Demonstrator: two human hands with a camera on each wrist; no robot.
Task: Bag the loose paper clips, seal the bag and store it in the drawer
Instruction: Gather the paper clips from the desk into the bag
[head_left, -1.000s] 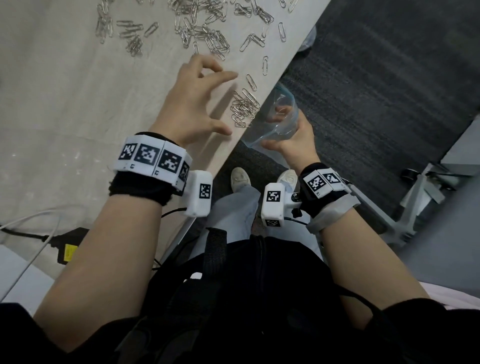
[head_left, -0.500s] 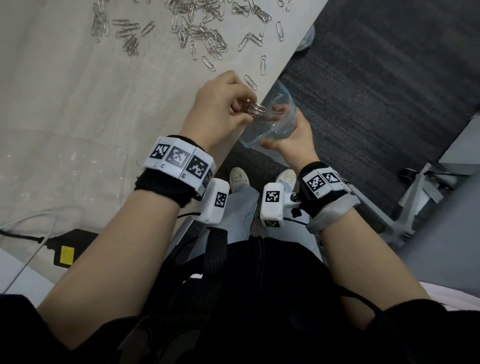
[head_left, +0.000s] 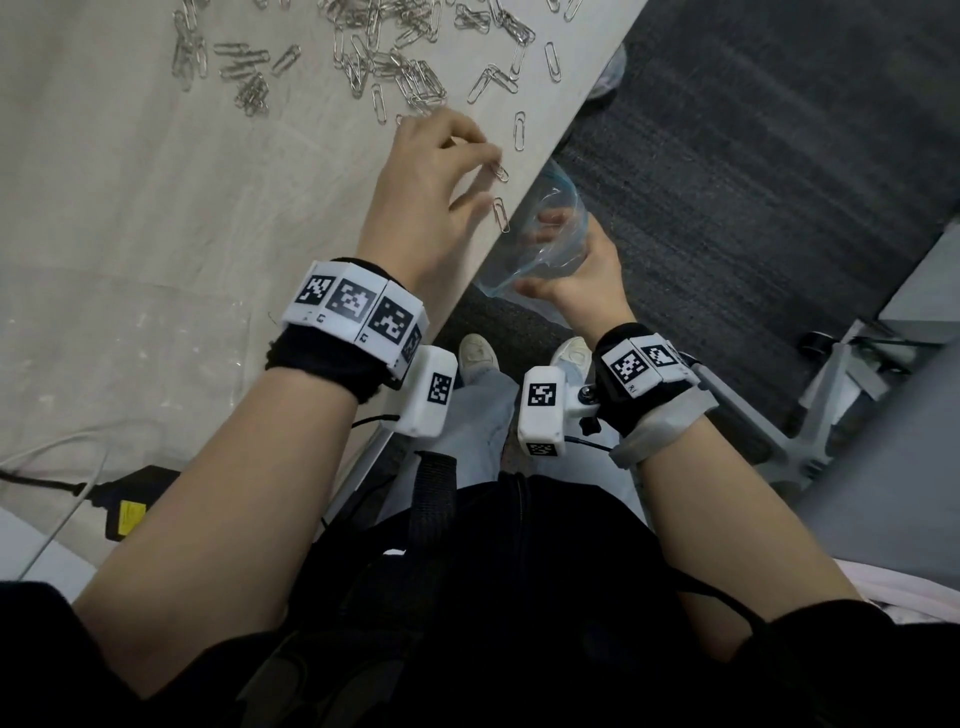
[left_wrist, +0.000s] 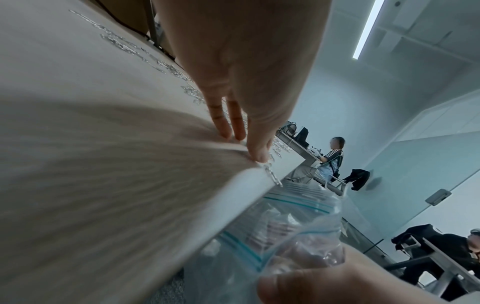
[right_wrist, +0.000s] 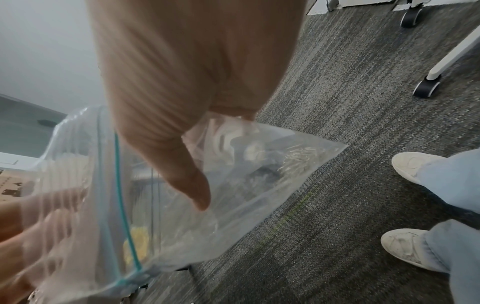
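- Along the head view's diagonal, the desk (head_left: 156, 218) edge runs from the top centre-right down to the lower middle, with dark carpet (head_left: 753, 171) open to its right.
- Upper in that view, loose paper clips (head_left: 395, 67) lie scattered on the desk; two more sit at the edge, just beside the left hand (head_left: 426, 197), whose fingers are spread and lightly bent, gripping nothing.
- Right of the edge and off the desk, the right hand (head_left: 582, 280) grips the clear bag (head_left: 556, 228), its mouth open beside the edge.
- From the left wrist view, straight fingertips (left_wrist: 259, 154) press the desk at its edge, a clip (left_wrist: 272, 176) hanging over the lip directly above the bag's teal-striped mouth.
- From the right wrist view alone, clips already inside show in the bag's lower corner (right_wrist: 303, 158); thumb outside, fingers seen through the plastic; white shoes (right_wrist: 413, 164) stand on the carpet at the right.
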